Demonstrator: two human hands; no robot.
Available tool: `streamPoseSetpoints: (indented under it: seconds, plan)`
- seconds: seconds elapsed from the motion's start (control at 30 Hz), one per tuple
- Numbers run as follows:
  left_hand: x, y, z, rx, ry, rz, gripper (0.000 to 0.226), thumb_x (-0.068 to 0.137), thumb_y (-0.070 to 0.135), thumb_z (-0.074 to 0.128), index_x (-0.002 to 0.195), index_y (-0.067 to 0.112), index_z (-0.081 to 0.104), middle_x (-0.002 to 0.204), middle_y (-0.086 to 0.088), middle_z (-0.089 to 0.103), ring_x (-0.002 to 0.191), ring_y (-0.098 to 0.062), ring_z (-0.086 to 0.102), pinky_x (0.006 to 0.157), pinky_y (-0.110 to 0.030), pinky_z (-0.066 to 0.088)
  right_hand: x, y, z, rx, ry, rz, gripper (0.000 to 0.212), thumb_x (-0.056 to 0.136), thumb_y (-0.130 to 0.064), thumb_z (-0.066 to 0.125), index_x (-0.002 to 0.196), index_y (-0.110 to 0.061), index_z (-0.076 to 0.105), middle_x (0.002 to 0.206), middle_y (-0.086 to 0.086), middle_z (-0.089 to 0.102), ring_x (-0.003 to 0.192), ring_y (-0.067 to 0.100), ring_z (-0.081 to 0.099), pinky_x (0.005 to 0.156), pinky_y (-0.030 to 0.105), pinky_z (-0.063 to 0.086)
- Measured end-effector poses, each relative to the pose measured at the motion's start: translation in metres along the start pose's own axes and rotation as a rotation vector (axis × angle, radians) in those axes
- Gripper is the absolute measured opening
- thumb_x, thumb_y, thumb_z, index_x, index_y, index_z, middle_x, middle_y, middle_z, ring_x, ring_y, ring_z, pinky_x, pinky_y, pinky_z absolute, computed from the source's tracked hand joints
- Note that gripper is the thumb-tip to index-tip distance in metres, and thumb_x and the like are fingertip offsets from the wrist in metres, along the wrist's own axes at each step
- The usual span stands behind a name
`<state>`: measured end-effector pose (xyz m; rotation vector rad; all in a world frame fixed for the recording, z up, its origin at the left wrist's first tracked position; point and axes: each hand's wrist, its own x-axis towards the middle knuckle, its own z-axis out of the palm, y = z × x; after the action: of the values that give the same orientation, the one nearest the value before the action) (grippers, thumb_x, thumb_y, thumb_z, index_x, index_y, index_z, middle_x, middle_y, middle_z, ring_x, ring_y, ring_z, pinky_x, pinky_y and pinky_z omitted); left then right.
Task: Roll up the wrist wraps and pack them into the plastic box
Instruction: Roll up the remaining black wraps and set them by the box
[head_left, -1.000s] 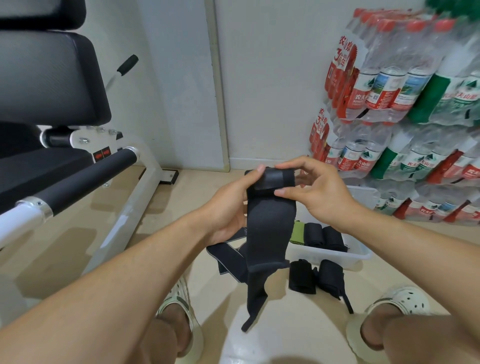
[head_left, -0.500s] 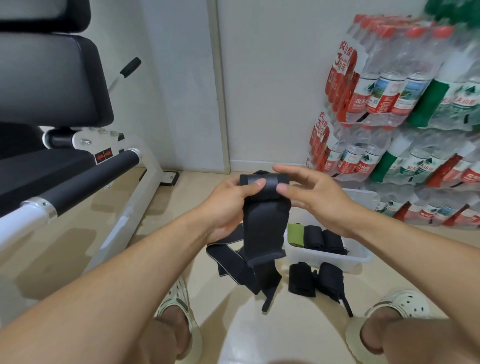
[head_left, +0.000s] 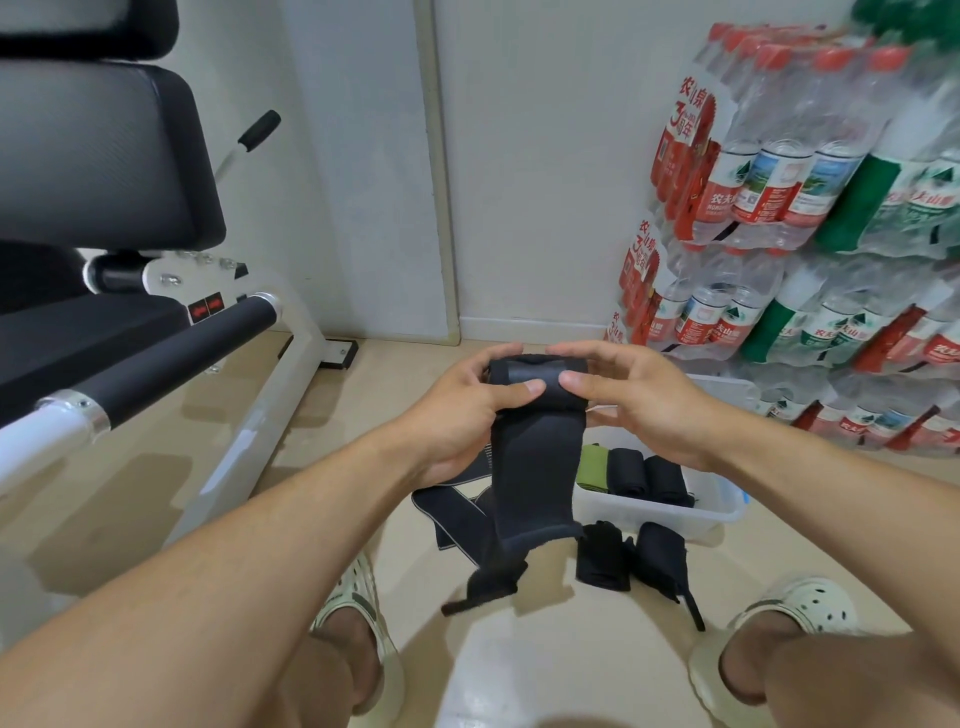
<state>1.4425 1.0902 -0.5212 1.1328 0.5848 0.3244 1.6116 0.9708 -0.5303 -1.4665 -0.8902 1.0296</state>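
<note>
At lower right the clear plastic box (head_left: 727, 512) holds three rolls. At frame centre the long black elastic wrist wrap (head_left: 535, 467) hangs, its top roll pinched by the left hand (head_left: 462, 410) and right hand (head_left: 644, 410). Loose thumbs could let the roll spring open.

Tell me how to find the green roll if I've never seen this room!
Look at the floor below the stacked packs of water bottles, where a clear plastic box sits. Three rolled wraps lie side by side in it. The green roll is the leftmost, and it's the only one that isn't black.
</note>
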Motion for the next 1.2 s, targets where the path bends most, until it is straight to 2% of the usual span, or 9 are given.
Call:
streamPoseSetpoints:
  seconds: [0.1, 0.23, 0.47, 0.57, 0.7, 0.8, 0.93, 1.03, 1.2]
  plan:
    - [0.001, 0.0, 0.0, 0.003, 0.012, -0.016, 0.061, 0.092, -0.002, 0.066, 0.146, 0.017, 0.046, 0.129, -0.01, 0.068, 0.101, -0.019, 0.071, 0.075, -0.025, 0.059, 0.0, -0.001, 0.001, -0.012, 0.013, -0.029, 0.037, 0.095, -0.01, 0.068, 0.13, -0.019, 0.067, 0.098, -0.012, 0.073, 0.105, 0.015, 0.073, 0.093, 0.038, 0.06]
    - [0.0, 0.0, 0.0, 0.004, -0.003, -0.037, 0.058, 0.092, 0.001, 0.069, 0.143, 0.02, 0.048, 0.124, -0.006, 0.071, 0.102, -0.02, 0.073, 0.074, -0.027, 0.059, 0.0, -0.002, 0.0, -0.024, 0.008, -0.049, 0.036, 0.095, -0.006, 0.067, 0.128, -0.02, 0.067, 0.116, 0.002, 0.073, 0.105, 0.018, 0.073, 0.087, 0.031, 0.06]
    - [-0.004, 0.003, -0.002, 0.154, -0.08, -0.091, 0.045, 0.096, 0.042, 0.064, 0.134, 0.02, 0.062, 0.126, -0.005, 0.071, 0.118, -0.026, 0.067, 0.091, -0.044, 0.058, -0.002, -0.002, 0.0, -0.019, -0.006, -0.096, 0.038, 0.093, -0.002, 0.068, 0.124, -0.025, 0.068, 0.12, -0.001, 0.072, 0.105, 0.023, 0.073, 0.09, 0.033, 0.06]
    - [-0.004, 0.004, -0.001, 0.159, -0.06, -0.086, 0.035, 0.098, 0.035, 0.063, 0.129, 0.018, 0.066, 0.121, -0.005, 0.074, 0.112, -0.021, 0.07, 0.093, -0.046, 0.058, -0.005, -0.003, 0.0, -0.065, 0.012, -0.124, 0.042, 0.092, 0.0, 0.07, 0.125, -0.025, 0.067, 0.122, -0.005, 0.07, 0.101, 0.015, 0.073, 0.085, 0.023, 0.057]
    - [-0.003, 0.005, 0.001, 0.128, -0.019, -0.052, 0.028, 0.097, 0.018, 0.066, 0.124, 0.011, 0.064, 0.117, -0.008, 0.075, 0.101, -0.018, 0.074, 0.083, -0.041, 0.061, -0.007, -0.004, -0.001, -0.159, 0.041, -0.142, 0.057, 0.089, 0.003, 0.073, 0.137, -0.023, 0.059, 0.137, -0.004, 0.059, 0.1, -0.012, 0.065, 0.08, 0.006, 0.05]
    - [-0.002, 0.006, 0.001, 0.132, -0.011, -0.014, 0.032, 0.095, 0.011, 0.067, 0.127, 0.011, 0.062, 0.115, -0.007, 0.075, 0.099, -0.017, 0.074, 0.081, -0.041, 0.062, -0.004, -0.005, -0.002, -0.131, 0.034, -0.097, 0.062, 0.087, -0.008, 0.076, 0.141, -0.03, 0.056, 0.137, -0.004, 0.057, 0.102, -0.015, 0.064, 0.083, 0.015, 0.056]
    - [-0.002, 0.005, 0.002, 0.137, 0.014, 0.017, 0.041, 0.094, 0.003, 0.068, 0.133, 0.01, 0.058, 0.118, -0.012, 0.072, 0.094, -0.017, 0.074, 0.077, -0.037, 0.063, -0.002, -0.001, 0.002, -0.031, -0.027, -0.017, 0.056, 0.082, -0.031, 0.075, 0.136, -0.026, 0.061, 0.134, -0.001, 0.066, 0.121, 0.014, 0.066, 0.1, 0.046, 0.057]
    - [-0.003, 0.004, 0.002, 0.148, 0.023, 0.03, 0.046, 0.093, -0.001, 0.068, 0.135, 0.012, 0.055, 0.114, -0.008, 0.073, 0.09, -0.012, 0.074, 0.069, -0.024, 0.059, -0.002, 0.001, 0.005, -0.012, -0.039, -0.011, 0.047, 0.086, -0.03, 0.071, 0.133, -0.026, 0.062, 0.127, -0.006, 0.07, 0.12, 0.014, 0.066, 0.091, 0.038, 0.06]
    - [-0.002, -0.001, 0.007, 0.141, 0.097, 0.031, 0.054, 0.094, -0.001, 0.065, 0.139, 0.025, 0.047, 0.124, -0.009, 0.069, 0.106, -0.02, 0.069, 0.073, -0.022, 0.057, -0.004, 0.003, 0.017, -0.002, -0.023, -0.023, 0.036, 0.104, -0.014, 0.055, 0.138, -0.022, 0.059, 0.125, -0.003, 0.072, 0.113, 0.014, 0.07, 0.084, 0.027, 0.059]
